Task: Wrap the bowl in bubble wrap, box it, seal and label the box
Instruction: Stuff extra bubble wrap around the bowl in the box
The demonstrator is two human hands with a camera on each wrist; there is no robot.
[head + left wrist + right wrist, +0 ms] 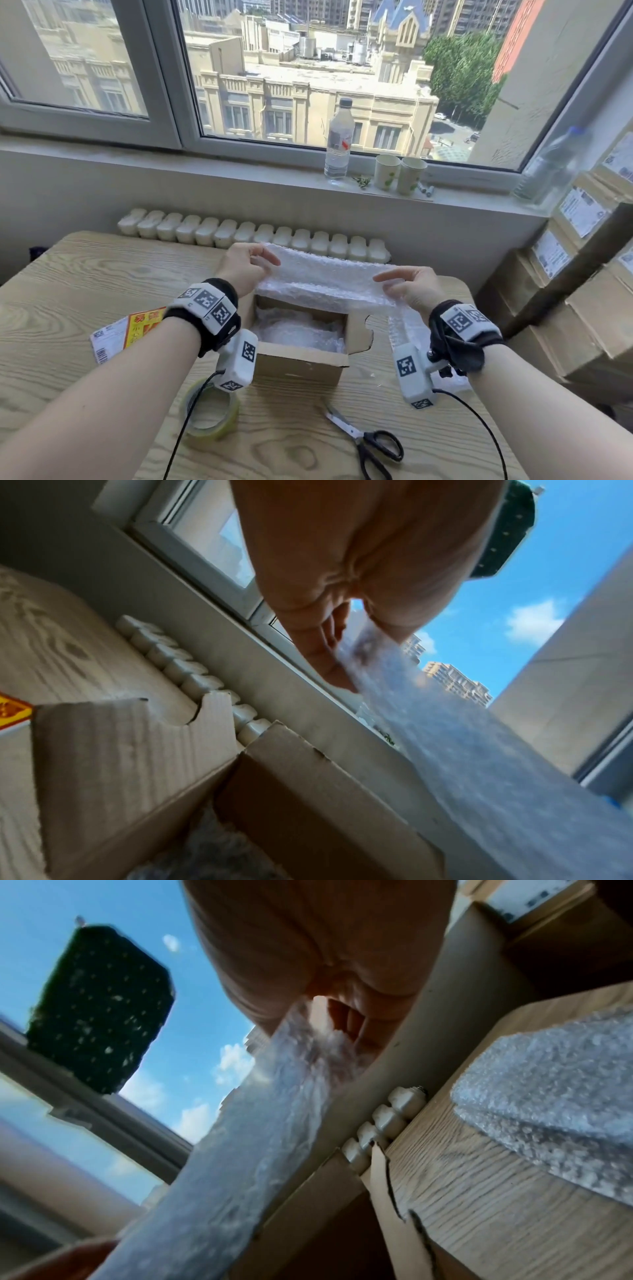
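An open brown cardboard box stands mid-table with a bubble-wrapped bundle inside; the bowl itself is hidden by the wrap. Above the box's far side a loose sheet of bubble wrap is stretched between both hands. My left hand pinches its left end, and my right hand pinches its right end. The left wrist view shows the fingers pinching the sheet over the box flaps. In the right wrist view the sheet runs from the fingers above the box.
A tape roll and scissors lie at the table's front. Red-yellow and barcode labels lie left of the box. More bubble wrap lies to the right. Stacked cartons stand at right; a bottle and cups sit on the sill.
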